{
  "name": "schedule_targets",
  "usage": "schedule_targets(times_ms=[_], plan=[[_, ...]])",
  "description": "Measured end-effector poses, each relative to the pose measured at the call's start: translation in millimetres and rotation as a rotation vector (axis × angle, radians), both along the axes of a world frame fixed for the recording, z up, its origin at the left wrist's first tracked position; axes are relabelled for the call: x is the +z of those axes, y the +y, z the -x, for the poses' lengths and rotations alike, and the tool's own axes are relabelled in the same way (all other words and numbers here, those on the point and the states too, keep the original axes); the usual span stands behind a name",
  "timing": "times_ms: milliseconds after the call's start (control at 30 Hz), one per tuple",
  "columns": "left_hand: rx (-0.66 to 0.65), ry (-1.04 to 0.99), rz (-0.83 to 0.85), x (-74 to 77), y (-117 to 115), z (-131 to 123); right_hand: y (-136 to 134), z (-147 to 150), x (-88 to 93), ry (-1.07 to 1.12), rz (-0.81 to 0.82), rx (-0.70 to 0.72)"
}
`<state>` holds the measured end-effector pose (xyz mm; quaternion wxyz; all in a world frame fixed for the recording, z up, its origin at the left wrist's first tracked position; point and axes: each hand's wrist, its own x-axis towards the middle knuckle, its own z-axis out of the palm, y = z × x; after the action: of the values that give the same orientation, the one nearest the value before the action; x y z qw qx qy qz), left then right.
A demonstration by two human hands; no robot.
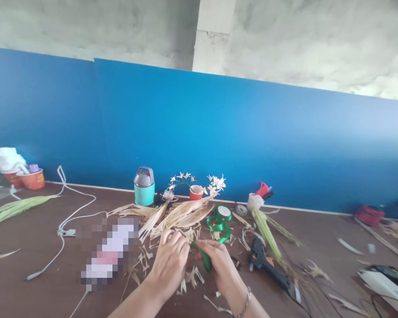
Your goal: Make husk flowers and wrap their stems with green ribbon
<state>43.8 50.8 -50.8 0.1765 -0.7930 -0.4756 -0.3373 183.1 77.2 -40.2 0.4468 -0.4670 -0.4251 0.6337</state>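
My right hand (pixel 220 264) is closed, with green ribbon (pixel 205 259) pinched between thumb and fingers. A loop of that ribbon hangs below the fingertips. Close by on the left, my left hand (pixel 171 256) has its fingers curled together; whatever lies in them is hidden behind the knuckles. Just beyond both hands, a ribbon spool (pixel 223 212) with a white face lies on the table, and loose green coils trail from it. Dried husk strips (pixel 182 216) are spread in front of the hands. Small husk scraps (pixel 194 277) lie beneath and around them.
At the right rests a black glue gun (pixel 267 265) with its cable. Behind stand a red cup (pixel 196 192) with husk flowers (pixel 216 184) and a teal flask (pixel 144 187). White cables (pixel 61 216) cross the left side. A blue partition (pixel 219 132) closes off the back.
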Motion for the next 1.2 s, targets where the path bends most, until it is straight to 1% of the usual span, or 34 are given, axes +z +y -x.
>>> schedule_targets(times_ms=[400, 567, 733, 833, 1033, 1200], plan=[[-0.011, 0.058, -0.013, 0.6, 0.1, -2.3, 1.6, 1.9, 0.5, 0.020, 0.092, -0.009], [-0.012, 0.063, -0.018, -2.3, 1.1, -2.2, 2.6, 1.3, 0.9, 0.010, 0.096, -0.008], [-0.002, 0.046, -0.024, 0.3, -0.5, -2.4, 2.6, 0.4, 3.2, -0.015, 0.082, 0.014], [-0.010, 0.040, -0.026, 0.2, -0.3, -1.8, 3.8, -0.5, 1.5, -0.012, 0.075, 0.033], [-0.037, 0.038, -0.033, -4.8, 2.6, 0.3, 6.0, -3.9, -2.8, -0.002, 0.097, 0.048], [-0.052, 0.016, -0.028, -5.0, 2.6, 0.8, 7.8, -5.1, -5.3, 0.010, 0.090, 0.057]])
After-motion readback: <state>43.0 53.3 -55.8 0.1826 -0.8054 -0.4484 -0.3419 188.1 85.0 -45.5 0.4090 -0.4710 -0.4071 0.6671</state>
